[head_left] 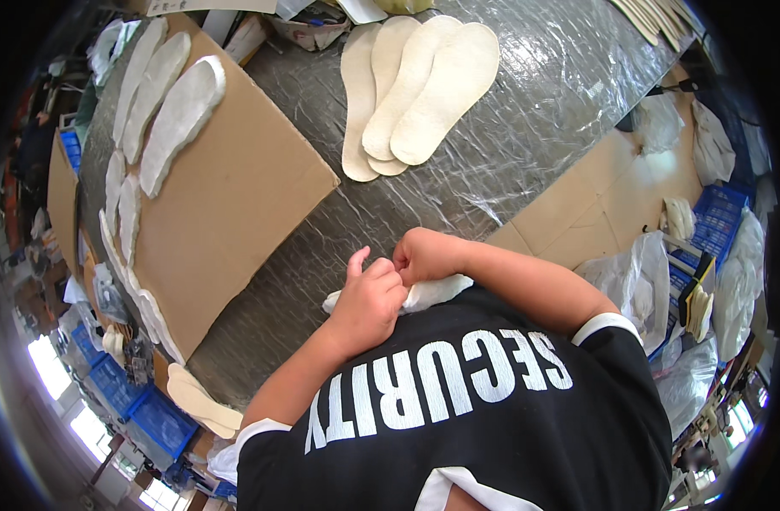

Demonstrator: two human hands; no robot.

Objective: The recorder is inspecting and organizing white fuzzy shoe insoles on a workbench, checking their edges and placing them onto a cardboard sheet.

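Close to my body, at the near edge of the table, lies a white fleecy insole, partly covered by my hands. My left hand is closed over its middle, with one finger raised. Right beside it, touching or nearly so, my right hand is curled into a pinch at the insole's far edge. Its fingertips are hidden, so what exactly they grip cannot be made out. Farther off, several flat cream insoles lie fanned out on the table.
A brown cardboard sheet covers the table's left part, with several white fleecy insoles along its far-left side. Dark plastic film covers the tabletop. More cream insoles sit at the left corner. Blue crates and plastic bags stand at right.
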